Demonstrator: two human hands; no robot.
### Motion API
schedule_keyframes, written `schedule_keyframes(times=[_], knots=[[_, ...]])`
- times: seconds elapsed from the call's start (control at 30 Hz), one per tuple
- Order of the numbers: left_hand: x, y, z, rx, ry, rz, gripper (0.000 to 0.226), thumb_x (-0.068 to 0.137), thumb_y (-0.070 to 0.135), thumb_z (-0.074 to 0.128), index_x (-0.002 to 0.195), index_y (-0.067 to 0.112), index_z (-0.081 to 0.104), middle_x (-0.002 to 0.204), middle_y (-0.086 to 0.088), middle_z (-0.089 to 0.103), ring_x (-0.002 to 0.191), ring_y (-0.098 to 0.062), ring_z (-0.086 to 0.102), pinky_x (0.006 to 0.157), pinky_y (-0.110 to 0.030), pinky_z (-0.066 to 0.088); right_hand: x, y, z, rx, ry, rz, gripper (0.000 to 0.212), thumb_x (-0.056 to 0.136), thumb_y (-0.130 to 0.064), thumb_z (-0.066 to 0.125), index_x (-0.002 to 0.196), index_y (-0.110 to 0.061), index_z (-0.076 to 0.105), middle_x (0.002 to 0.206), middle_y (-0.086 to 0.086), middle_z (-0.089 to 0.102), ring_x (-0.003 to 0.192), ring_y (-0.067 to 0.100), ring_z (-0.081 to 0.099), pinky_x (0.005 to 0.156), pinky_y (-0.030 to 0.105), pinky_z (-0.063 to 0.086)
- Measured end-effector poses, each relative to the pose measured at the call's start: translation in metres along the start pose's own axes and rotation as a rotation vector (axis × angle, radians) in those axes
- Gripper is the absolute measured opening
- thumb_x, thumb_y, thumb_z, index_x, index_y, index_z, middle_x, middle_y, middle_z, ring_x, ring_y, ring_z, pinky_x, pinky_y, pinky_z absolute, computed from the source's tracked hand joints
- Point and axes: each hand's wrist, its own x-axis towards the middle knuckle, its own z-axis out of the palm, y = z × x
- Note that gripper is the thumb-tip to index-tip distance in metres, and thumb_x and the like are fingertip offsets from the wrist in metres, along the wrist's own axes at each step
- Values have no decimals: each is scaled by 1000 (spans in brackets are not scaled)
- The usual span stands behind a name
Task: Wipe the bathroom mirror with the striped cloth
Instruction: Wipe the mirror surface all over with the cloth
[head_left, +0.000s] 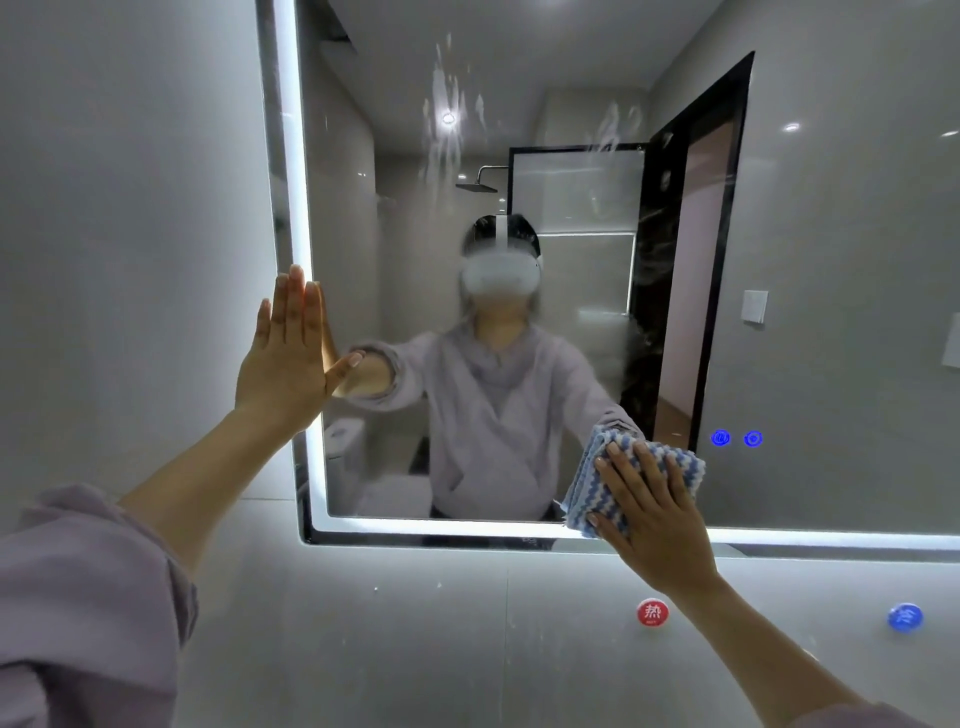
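Note:
The bathroom mirror fills the upper right, framed by a lit white strip; streaks and smears show near its top and right of centre. My right hand presses the folded blue-and-white striped cloth flat against the glass at the mirror's lower edge, fingers straight and spread. My left hand lies flat with straight fingers against the mirror's left edge, across the light strip. A person wearing a white headset is reflected in the glass.
Grey wall tiles surround the mirror. Below it sit a red round sticker and a blue round sticker. Two blue lit touch buttons glow on the glass just right of the cloth.

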Motion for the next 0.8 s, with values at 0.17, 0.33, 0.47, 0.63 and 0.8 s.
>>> schedule_keyframes(times=[0.17,0.33,0.47,0.63,0.8], knots=[[4,1,4,31,-12,-31,88,90,65,11,144,4,-22,153,-14,-27,143,-27,-21,119,-39,-5,0,-14,2,28,10,35,66,101,-50,20,156,-17,6,164,1,2,150,29,5,121,49,4],[3,3,3,23,-4,-26,87,88,62,13,143,5,-22,152,-12,-28,143,-27,-20,119,-39,-5,12,-50,10,75,2,79,66,101,-49,20,155,-14,9,164,3,2,150,31,3,121,51,3],[2,3,1,32,-7,-30,88,86,63,12,144,5,-20,152,-13,-27,143,-28,-19,119,-39,-5,34,-91,13,67,-35,28,64,99,-50,28,153,-16,21,163,2,8,151,27,2,119,53,9],[1,5,-2,12,-2,-31,88,87,63,16,142,8,-24,149,-10,-32,143,-28,-20,118,-38,-6,51,-118,8,19,-31,-63,64,100,-51,26,154,-19,17,163,-2,1,151,22,-1,121,49,-3],[-1,5,-2,-4,11,-13,86,88,61,18,142,6,-21,149,-11,-30,143,-28,-18,116,-37,-8,49,-106,4,-18,-27,-113,67,100,-53,28,155,-20,11,163,-2,3,151,20,1,122,44,1]])
